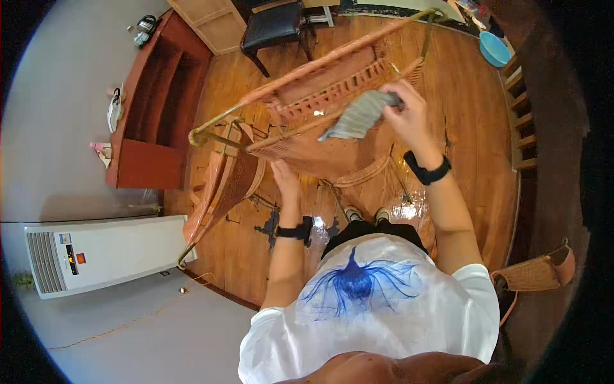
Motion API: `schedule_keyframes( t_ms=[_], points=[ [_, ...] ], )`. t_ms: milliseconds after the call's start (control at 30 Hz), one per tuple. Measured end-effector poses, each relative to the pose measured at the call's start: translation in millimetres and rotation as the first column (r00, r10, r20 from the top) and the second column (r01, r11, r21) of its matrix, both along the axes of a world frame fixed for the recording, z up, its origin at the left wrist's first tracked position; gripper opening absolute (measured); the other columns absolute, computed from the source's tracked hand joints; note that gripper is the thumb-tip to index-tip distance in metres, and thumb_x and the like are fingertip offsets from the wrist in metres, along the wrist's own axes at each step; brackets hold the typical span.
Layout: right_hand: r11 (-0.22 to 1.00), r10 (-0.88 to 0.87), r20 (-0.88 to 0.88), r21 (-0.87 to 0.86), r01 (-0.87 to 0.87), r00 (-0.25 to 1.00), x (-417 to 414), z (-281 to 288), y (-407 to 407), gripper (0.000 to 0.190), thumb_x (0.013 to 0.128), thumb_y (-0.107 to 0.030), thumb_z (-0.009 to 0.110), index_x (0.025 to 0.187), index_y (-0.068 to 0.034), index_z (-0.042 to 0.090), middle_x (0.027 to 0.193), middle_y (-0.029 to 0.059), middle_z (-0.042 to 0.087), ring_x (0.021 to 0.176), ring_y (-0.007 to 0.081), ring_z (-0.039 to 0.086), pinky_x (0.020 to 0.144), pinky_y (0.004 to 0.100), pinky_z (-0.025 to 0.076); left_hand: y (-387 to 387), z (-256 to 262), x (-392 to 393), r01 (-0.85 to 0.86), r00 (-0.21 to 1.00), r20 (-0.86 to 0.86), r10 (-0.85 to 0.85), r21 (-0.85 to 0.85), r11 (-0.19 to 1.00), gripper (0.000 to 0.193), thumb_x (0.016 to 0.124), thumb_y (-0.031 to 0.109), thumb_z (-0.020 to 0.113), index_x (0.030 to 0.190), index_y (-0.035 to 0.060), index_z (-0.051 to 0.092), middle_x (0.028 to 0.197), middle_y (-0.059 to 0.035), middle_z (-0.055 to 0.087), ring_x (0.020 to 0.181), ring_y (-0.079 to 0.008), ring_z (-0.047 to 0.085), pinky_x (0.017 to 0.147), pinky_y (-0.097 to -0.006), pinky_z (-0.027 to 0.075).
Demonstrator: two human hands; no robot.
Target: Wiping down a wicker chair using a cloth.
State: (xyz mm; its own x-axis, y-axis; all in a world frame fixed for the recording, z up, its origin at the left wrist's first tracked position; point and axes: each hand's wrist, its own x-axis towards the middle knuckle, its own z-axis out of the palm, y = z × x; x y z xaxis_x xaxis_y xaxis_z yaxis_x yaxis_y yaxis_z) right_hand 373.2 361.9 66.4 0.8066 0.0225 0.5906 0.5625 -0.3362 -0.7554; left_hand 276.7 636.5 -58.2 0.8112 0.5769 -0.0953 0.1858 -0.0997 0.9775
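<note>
A woven wicker chair [336, 153] with rod-like legs stands tipped before me, its frame slanting up to the right. My right hand [407, 108] pinches a grey striped cloth [362, 115] by its upper end; the cloth dangles in front of the chair's rim. With fingers together, my left hand [285, 180] is flat at the chair's lower left edge and seems to touch it. Whether it grips the edge, I cannot tell. Black bands are on both wrists.
Another wicker chair [223, 192] leans close on the left. Beyond it are a red wooden cabinet [148, 165] and a white floor-standing air conditioner [120, 254]. A black-seated chair [273, 24] is at the back, a blue basin [495, 49] at the upper right. The wooden floor [475, 144] has dark patches.
</note>
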Motion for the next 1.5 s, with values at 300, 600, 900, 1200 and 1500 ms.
schedule_keyframes(
  t_ms=[300, 600, 900, 1200, 1500],
  points=[
    [0.988, -0.144, 0.056, 0.064, 0.141, 0.988, -9, -26, 6, 0.023, 0.064, 0.004, 0.055, 0.086, -0.004, 0.054, 0.087, 0.0091, 0.055, 0.082, 0.0234, 0.053, 0.068, 0.0286, 0.045, -6, -5, -6, 0.021, 0.985, 0.167, -0.047, 0.150, 0.988, 0.069, 0.096, 0.043, 0.036, 0.141, -0.0037, 0.012, 0.145, -0.0199, 0.016, 0.130, -0.0300, 0.025, 0.105, -0.0372, 0.022],
    [1.000, 0.015, 0.262, -0.008, -0.013, 0.965, -49, -33, 17, 0.024, 0.058, 0.006, 0.054, 0.080, -0.003, 0.049, 0.124, 0.0172, 0.050, 0.090, 0.0325, 0.055, 0.079, 0.0387, 0.047, 7, 11, -24, 0.173, 0.955, 0.223, -0.195, 0.113, 0.978, 0.059, 0.091, 0.018, 0.054, 0.135, -0.0067, 0.025, 0.139, -0.0192, 0.032, 0.127, -0.0290, 0.033, 0.103, -0.0380, 0.029],
    [0.958, -0.123, 0.258, -0.221, 0.182, 0.958, -65, -12, 51, 0.026, 0.058, 0.000, 0.058, 0.082, -0.003, 0.050, 0.118, 0.0133, 0.049, 0.085, 0.0315, 0.052, 0.073, 0.0376, 0.046, 22, 7, -44, 0.279, 0.941, 0.048, -0.334, 0.446, 0.850, 0.042, 0.093, 0.013, 0.050, 0.127, -0.0058, 0.036, 0.124, -0.0211, 0.046, 0.111, -0.0282, 0.048, 0.091, -0.0369, 0.041],
    [0.925, -0.294, 0.294, -0.153, 0.349, 0.909, -80, -29, 54, 0.026, 0.058, 0.002, 0.054, 0.083, -0.002, 0.052, 0.113, 0.0104, 0.052, 0.092, 0.0303, 0.056, 0.070, 0.0368, 0.048, 62, 4, -66, 0.105, 0.587, 0.235, -0.775, 0.926, 0.362, 0.037, 0.075, -0.002, 0.062, 0.109, 0.0005, 0.048, 0.112, -0.0166, 0.043, 0.106, -0.0348, 0.042, 0.090, -0.0423, 0.037],
    [0.891, -0.425, 0.251, -0.052, 0.451, 0.870, -100, -33, 64, 0.023, 0.060, 0.006, 0.048, 0.082, -0.001, 0.050, 0.121, 0.0077, 0.050, 0.075, 0.0239, 0.057, 0.063, 0.0302, 0.046, 71, 30, -28, 0.077, 0.550, 0.422, -0.721, 0.833, 0.547, 0.028, 0.078, -0.001, 0.064, 0.098, 0.0040, 0.045, 0.100, -0.0144, 0.042, 0.091, -0.0299, 0.044, 0.082, -0.0388, 0.037]
  ],
)
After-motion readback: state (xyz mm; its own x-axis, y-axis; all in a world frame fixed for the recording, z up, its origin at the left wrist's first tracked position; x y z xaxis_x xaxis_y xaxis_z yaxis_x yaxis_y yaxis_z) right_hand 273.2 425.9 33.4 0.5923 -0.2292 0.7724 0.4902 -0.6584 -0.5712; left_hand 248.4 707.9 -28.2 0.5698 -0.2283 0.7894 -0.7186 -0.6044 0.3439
